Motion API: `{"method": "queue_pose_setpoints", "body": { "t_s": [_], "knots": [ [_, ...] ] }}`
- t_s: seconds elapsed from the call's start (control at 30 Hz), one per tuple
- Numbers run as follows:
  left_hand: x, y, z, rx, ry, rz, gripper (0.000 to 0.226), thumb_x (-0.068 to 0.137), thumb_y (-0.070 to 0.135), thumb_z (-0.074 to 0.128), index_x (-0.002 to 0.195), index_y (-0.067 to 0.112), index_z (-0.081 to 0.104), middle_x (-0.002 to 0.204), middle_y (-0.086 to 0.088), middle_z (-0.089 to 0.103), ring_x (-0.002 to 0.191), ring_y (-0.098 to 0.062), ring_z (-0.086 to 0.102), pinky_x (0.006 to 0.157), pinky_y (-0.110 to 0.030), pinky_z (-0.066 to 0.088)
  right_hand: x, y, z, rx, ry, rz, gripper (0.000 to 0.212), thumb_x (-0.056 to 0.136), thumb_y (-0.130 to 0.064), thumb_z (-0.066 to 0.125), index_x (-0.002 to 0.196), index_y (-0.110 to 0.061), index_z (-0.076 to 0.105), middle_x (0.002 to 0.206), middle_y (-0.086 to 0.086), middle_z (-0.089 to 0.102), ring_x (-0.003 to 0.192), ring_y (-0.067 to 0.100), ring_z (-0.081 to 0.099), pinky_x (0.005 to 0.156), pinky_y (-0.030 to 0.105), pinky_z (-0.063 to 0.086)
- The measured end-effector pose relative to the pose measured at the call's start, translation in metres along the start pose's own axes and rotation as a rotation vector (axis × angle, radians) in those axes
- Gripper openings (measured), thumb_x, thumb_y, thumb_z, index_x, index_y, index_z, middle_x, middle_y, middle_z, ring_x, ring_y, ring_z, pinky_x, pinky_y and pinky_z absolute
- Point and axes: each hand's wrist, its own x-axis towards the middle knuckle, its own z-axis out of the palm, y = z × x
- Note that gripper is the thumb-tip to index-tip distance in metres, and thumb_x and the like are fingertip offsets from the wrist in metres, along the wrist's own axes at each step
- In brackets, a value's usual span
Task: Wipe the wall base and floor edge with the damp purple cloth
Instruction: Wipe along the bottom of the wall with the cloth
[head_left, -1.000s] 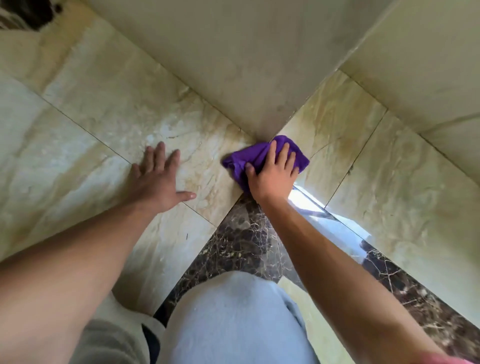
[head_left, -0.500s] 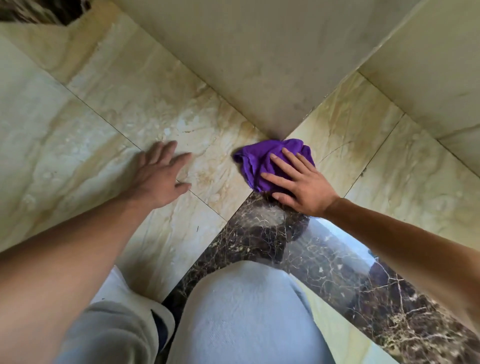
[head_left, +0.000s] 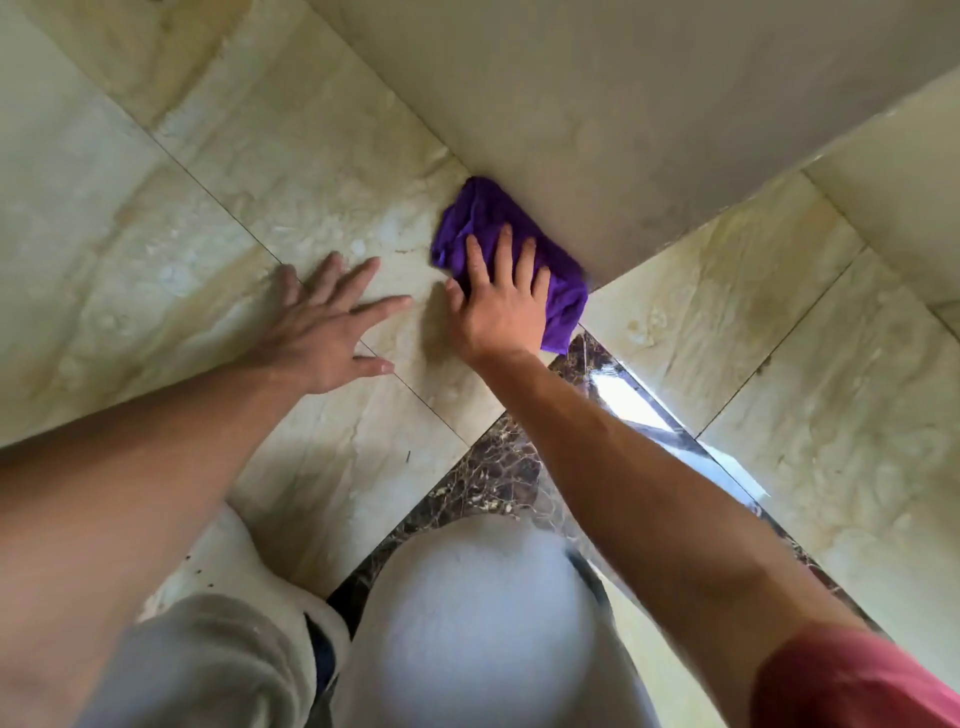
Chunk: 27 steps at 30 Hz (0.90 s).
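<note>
Crouched at the corner of a pale plastered wall (head_left: 597, 119), I press my right hand (head_left: 501, 306) flat, fingers spread, on the crumpled damp purple cloth (head_left: 485, 218), which lies on the cream marble-patterned floor tile (head_left: 311, 171) with its far edge pushed against the wall base, just short of the wall's outer corner; the palm bears down rather than pinching, which I judge keeps the cloth bunched into the seam where grime collects. My left hand (head_left: 322, 332) rests beside it on the tile, empty, fingers splayed and palm down, apparently propping my weight as I lean forward over my knee (head_left: 483, 623) in light grey trousers. A dark brown veined stone strip (head_left: 483, 478) runs under my right forearm. Wiping looks under way along the floor edge, with the other face of the corner seemingly yet to be reached
</note>
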Motion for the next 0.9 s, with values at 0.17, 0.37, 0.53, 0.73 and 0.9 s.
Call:
{"method": "queue_pose_setpoints", "body": {
  "t_s": [0.17, 0.37, 0.53, 0.73, 0.9],
  "knots": [
    [-0.007, 0.0, -0.007, -0.103, -0.038, -0.113, 0.091, 0.08, 0.066, 0.064, 0.153, 0.045, 0.013, 0.169, 0.0, -0.013, 0.155, -0.032, -0.006, 0.119, -0.065, 0.01, 0.05, -0.062, -0.026, -0.05, -0.107, -0.056, 0.069, 0.099, -0.059, 0.03, 0.16, -0.027, 0.024, 0.17, 0.016, 0.012, 0.153, 0.044, 0.01, 0.12, 0.057, 0.016],
    [-0.029, -0.069, -0.008, -0.11, 0.091, -0.213, 0.099, 0.08, 0.071, 0.061, 0.159, 0.036, 0.011, 0.17, -0.004, -0.005, 0.155, -0.031, -0.003, 0.119, -0.066, 0.01, 0.075, -0.006, -0.057, -0.205, 0.0, -0.673, 0.059, 0.099, -0.053, 0.041, 0.155, -0.036, 0.036, 0.167, 0.012, 0.026, 0.153, 0.038, 0.022, 0.124, 0.05, 0.017],
    [-0.022, -0.099, -0.011, -0.205, 0.124, -0.233, 0.102, 0.072, 0.088, 0.045, 0.155, 0.046, 0.004, 0.17, -0.001, -0.007, 0.156, -0.032, -0.005, 0.116, -0.069, 0.006, 0.04, 0.068, -0.017, -0.148, 0.034, -0.649, 0.055, 0.103, -0.051, 0.038, 0.156, -0.037, 0.035, 0.167, 0.007, 0.028, 0.156, 0.031, 0.021, 0.127, 0.044, 0.014],
    [-0.009, -0.109, -0.005, -0.298, 0.104, -0.313, 0.106, 0.072, 0.08, 0.06, 0.155, 0.043, 0.005, 0.169, -0.002, -0.011, 0.155, -0.029, -0.011, 0.117, -0.068, 0.005, 0.051, 0.057, -0.011, -0.142, 0.115, -0.609, 0.057, 0.099, -0.041, 0.045, 0.155, -0.032, 0.04, 0.166, 0.009, 0.032, 0.154, 0.032, 0.024, 0.127, 0.046, 0.017],
    [-0.005, -0.13, 0.006, -0.309, 0.295, -0.312, 0.089, 0.079, 0.07, 0.063, 0.152, 0.038, 0.025, 0.169, -0.008, 0.0, 0.155, -0.032, -0.006, 0.119, -0.066, 0.008, 0.103, 0.002, -0.012, -0.089, 0.225, -0.716, 0.058, 0.094, -0.041, 0.043, 0.15, -0.025, 0.049, 0.161, 0.012, 0.039, 0.151, 0.035, 0.031, 0.124, 0.048, 0.022]
  ]
}}
